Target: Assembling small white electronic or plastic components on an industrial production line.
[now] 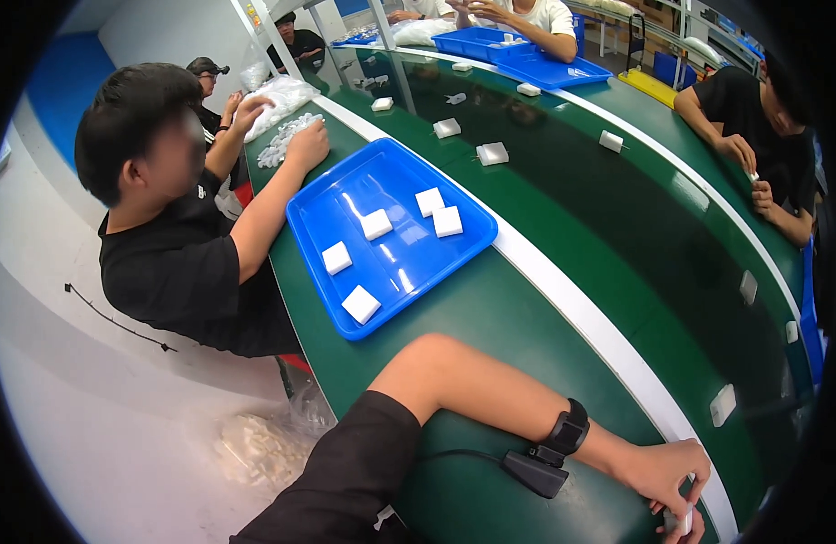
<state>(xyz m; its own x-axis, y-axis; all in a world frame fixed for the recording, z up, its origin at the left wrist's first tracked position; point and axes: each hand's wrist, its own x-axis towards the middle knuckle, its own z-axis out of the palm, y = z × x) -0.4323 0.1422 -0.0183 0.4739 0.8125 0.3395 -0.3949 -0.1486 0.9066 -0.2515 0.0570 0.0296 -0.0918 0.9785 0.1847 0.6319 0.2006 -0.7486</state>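
My left arm reaches in from the lower edge, with a black strap and a small black device at the wrist. At the lower right my left hand has its fingers bent round a small white block. Only some fingers of my right hand show, closed about the same block from below. Most of that hand is cut off by the dark rim of the picture. My hands are over the white strip at the inner edge of the green belt.
A blue tray with several white blocks lies on the green table. To its left a co-worker reaches toward a pile of small white pieces. White blocks lie spaced along the green belt. Other people sit across it.
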